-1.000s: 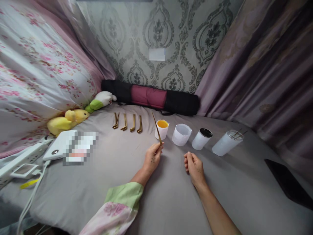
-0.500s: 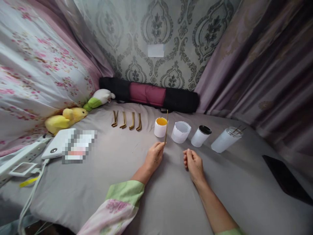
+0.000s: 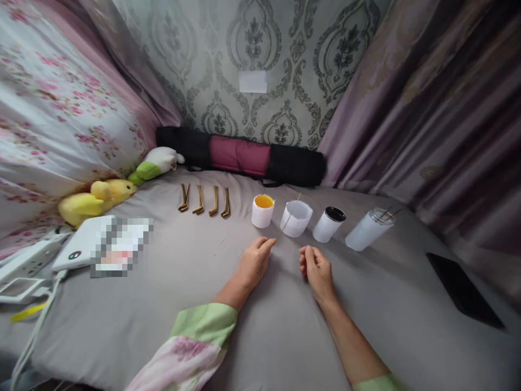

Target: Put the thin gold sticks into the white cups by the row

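My left hand (image 3: 256, 262) is closed, pinching the lower end of a thin golden-brown stick (image 3: 287, 220) between thumb and fingertips. The stick leans up to the right, across the front of a wide white cup (image 3: 299, 227); whether they touch I cannot tell. My right hand (image 3: 318, 271) is curled into a loose fist just in front of the cups, with nothing showing in it. Left of the wide cup stands a white cup with a yellow inside (image 3: 262, 217). To its right are a white cup with a dark inside (image 3: 324, 229) and a tall frosted jar (image 3: 362, 234) holding several thin sticks.
Several bent golden-brown stick bundles (image 3: 199, 201) lie in a row on the grey sheet (image 3: 179, 304). A black phone-like slab (image 3: 464, 290) is at right. Plush toys (image 3: 97, 200), a white power bank (image 3: 83, 247) and a power strip (image 3: 24, 260) sit left. A black-and-maroon bag (image 3: 240, 155) lies behind.
The stick in my left hand has tilted from nearly upright beside the yellow cup to a rightward lean before the wide cup. The whole view has shifted slightly; my right hand remains curled.
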A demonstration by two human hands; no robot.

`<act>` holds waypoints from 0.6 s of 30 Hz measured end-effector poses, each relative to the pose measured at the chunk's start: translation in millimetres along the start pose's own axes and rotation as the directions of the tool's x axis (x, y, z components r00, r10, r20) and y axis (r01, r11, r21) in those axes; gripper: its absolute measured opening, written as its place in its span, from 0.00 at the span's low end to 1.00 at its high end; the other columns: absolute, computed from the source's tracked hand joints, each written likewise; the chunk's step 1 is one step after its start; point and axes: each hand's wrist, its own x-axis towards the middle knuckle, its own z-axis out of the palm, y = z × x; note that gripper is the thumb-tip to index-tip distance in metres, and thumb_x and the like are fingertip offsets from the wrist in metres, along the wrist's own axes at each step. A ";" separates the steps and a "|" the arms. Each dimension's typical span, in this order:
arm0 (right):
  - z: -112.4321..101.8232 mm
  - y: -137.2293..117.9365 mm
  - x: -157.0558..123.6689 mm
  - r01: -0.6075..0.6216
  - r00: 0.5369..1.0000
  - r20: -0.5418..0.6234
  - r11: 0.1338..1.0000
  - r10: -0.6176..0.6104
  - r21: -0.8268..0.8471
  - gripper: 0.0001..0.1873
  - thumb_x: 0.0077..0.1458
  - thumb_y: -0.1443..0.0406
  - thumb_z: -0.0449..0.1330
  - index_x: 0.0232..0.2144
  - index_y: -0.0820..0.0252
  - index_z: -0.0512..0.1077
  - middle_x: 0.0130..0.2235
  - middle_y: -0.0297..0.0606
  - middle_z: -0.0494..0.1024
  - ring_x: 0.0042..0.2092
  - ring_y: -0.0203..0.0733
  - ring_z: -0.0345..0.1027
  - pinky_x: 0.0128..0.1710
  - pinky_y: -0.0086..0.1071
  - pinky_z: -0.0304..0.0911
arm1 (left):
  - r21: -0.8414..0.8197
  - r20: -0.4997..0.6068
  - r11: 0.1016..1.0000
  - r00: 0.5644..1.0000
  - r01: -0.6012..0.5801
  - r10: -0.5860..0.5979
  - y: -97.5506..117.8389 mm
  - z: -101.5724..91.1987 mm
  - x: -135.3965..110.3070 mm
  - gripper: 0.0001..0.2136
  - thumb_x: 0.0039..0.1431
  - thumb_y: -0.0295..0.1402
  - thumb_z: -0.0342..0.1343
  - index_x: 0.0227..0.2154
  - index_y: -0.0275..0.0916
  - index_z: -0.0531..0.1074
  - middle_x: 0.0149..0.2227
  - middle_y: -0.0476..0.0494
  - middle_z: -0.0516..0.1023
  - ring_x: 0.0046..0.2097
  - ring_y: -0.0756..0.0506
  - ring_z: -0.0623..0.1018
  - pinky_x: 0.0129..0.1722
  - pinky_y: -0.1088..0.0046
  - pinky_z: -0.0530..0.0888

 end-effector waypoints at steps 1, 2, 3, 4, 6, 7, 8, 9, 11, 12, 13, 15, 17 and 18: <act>0.1 0.1 0.0 0.003 1.000 0.004 1.000 -0.003 0.000 0.20 0.52 0.49 0.51 0.30 0.60 0.67 0.23 0.30 0.65 0.19 0.27 0.58 0.16 0.21 0.53 | 0.016 0.002 1.000 1.000 -0.008 0.008 0.4 0.0 -0.1 0.15 0.60 0.26 0.41 0.46 0.37 0.67 0.41 0.39 0.72 0.42 0.48 0.71 0.41 0.71 0.69; 0.2 0.3 0.1 0.006 1.000 0.007 1.000 -0.006 -0.001 0.20 0.52 0.49 0.51 0.30 0.60 0.67 0.23 0.30 0.66 0.19 0.27 0.58 0.16 0.21 0.53 | 0.032 0.003 0.999 1.000 -0.018 0.018 0.8 0.0 -0.2 0.15 0.60 0.26 0.41 0.47 0.38 0.67 0.41 0.39 0.72 0.42 0.48 0.71 0.42 0.71 0.69; 0.4 0.3 0.0 0.011 1.000 0.010 1.000 -0.011 -0.001 0.19 0.52 0.49 0.51 0.31 0.60 0.67 0.23 0.30 0.66 0.19 0.28 0.58 0.16 0.21 0.53 | 0.049 0.006 0.998 1.000 -0.028 0.028 1.4 -0.1 -0.2 0.15 0.60 0.26 0.41 0.47 0.38 0.67 0.41 0.39 0.71 0.43 0.47 0.71 0.42 0.71 0.69; 0.6 0.1 -0.1 0.017 1.000 0.014 1.000 -0.017 0.000 0.19 0.52 0.50 0.51 0.31 0.60 0.67 0.23 0.30 0.66 0.20 0.28 0.59 0.16 0.21 0.53 | 0.065 0.012 0.997 0.999 -0.040 0.039 2.1 -0.3 -0.3 0.16 0.59 0.25 0.41 0.47 0.38 0.67 0.42 0.39 0.71 0.43 0.47 0.71 0.42 0.71 0.69; 1.0 -0.4 -0.4 0.028 0.999 0.022 1.000 -0.028 0.005 0.19 0.52 0.50 0.52 0.32 0.60 0.67 0.24 0.31 0.66 0.20 0.28 0.59 0.16 0.21 0.53 | 0.095 0.029 0.994 0.998 -0.060 0.057 3.9 -1.0 -0.2 0.16 0.59 0.25 0.41 0.47 0.38 0.67 0.42 0.40 0.71 0.43 0.47 0.71 0.43 0.70 0.69; 1.2 -0.6 -0.7 0.030 0.999 0.026 1.000 -0.030 0.006 0.19 0.52 0.50 0.52 0.33 0.60 0.67 0.24 0.31 0.66 0.20 0.28 0.59 0.15 0.21 0.53 | 0.108 0.036 0.992 0.997 -0.066 0.062 4.9 -1.5 -0.1 0.16 0.59 0.25 0.41 0.47 0.38 0.67 0.41 0.40 0.71 0.43 0.47 0.71 0.43 0.70 0.70; 1.4 -0.8 -0.9 0.031 0.999 0.031 1.000 -0.031 0.007 0.19 0.52 0.50 0.52 0.33 0.60 0.67 0.24 0.31 0.66 0.20 0.28 0.59 0.15 0.21 0.52 | 0.119 0.042 0.991 0.997 -0.068 0.064 6.0 -2.0 0.1 0.16 0.59 0.25 0.41 0.47 0.39 0.67 0.41 0.40 0.71 0.43 0.47 0.71 0.42 0.70 0.70; 1.5 -0.8 -1.1 0.033 0.999 0.038 0.999 -0.033 0.008 0.19 0.51 0.50 0.52 0.34 0.60 0.68 0.24 0.32 0.66 0.20 0.28 0.58 0.15 0.21 0.52 | 0.128 0.049 0.989 0.997 -0.070 0.064 7.1 -2.5 0.2 0.16 0.59 0.25 0.41 0.47 0.39 0.67 0.41 0.40 0.71 0.42 0.47 0.71 0.42 0.70 0.70; 1.6 -0.6 -1.4 0.042 0.998 0.051 0.999 -0.043 0.010 0.20 0.51 0.50 0.52 0.34 0.60 0.68 0.24 0.32 0.66 0.20 0.29 0.58 0.15 0.22 0.53 | 0.137 0.063 0.988 0.996 -0.077 0.069 8.9 -3.3 0.5 0.16 0.58 0.25 0.41 0.47 0.38 0.67 0.41 0.39 0.71 0.42 0.46 0.71 0.42 0.70 0.70; 1.5 -0.5 -1.5 0.049 0.997 0.056 0.999 -0.050 0.011 0.20 0.51 0.50 0.52 0.34 0.60 0.68 0.24 0.32 0.66 0.20 0.29 0.58 0.16 0.22 0.53 | 0.140 0.068 0.987 0.995 -0.080 0.071 9.5 -3.4 0.6 0.16 0.58 0.24 0.41 0.47 0.38 0.67 0.41 0.39 0.71 0.42 0.46 0.71 0.41 0.69 0.70; 1.4 -0.5 -1.6 0.056 0.997 0.059 0.998 -0.057 0.013 0.20 0.51 0.50 0.52 0.34 0.60 0.68 0.24 0.32 0.67 0.20 0.29 0.58 0.16 0.22 0.53 | 0.143 0.073 0.986 0.995 -0.082 0.072 10.0 -3.4 0.6 0.16 0.58 0.24 0.41 0.47 0.38 0.67 0.41 0.39 0.71 0.42 0.46 0.71 0.41 0.69 0.70; 1.3 -1.0 -1.8 0.066 0.996 0.063 0.998 -0.066 0.014 0.20 0.51 0.50 0.53 0.34 0.60 0.68 0.24 0.32 0.67 0.20 0.29 0.58 0.16 0.22 0.54 | 0.151 0.079 0.985 0.994 -0.083 0.072 10.6 -3.0 0.7 0.16 0.58 0.24 0.41 0.47 0.39 0.67 0.40 0.39 0.71 0.42 0.46 0.71 0.41 0.69 0.70; 1.4 -2.4 -2.0 0.073 0.995 0.068 0.997 -0.074 0.007 0.19 0.51 0.51 0.53 0.35 0.60 0.68 0.25 0.33 0.67 0.20 0.30 0.59 0.16 0.23 0.55 | 0.162 0.085 0.983 0.994 -0.084 0.071 11.1 -2.5 0.7 0.16 0.58 0.25 0.41 0.47 0.39 0.67 0.40 0.40 0.71 0.42 0.46 0.71 0.41 0.69 0.70; 1.6 -3.3 -2.1 0.078 0.994 0.072 0.997 -0.078 0.004 0.18 0.51 0.52 0.53 0.35 0.60 0.68 0.25 0.33 0.67 0.21 0.30 0.59 0.17 0.23 0.55 | 0.166 0.087 0.982 0.993 -0.087 0.074 11.4 -2.4 0.7 0.16 0.59 0.25 0.42 0.47 0.39 0.67 0.40 0.40 0.71 0.42 0.46 0.71 0.41 0.69 0.69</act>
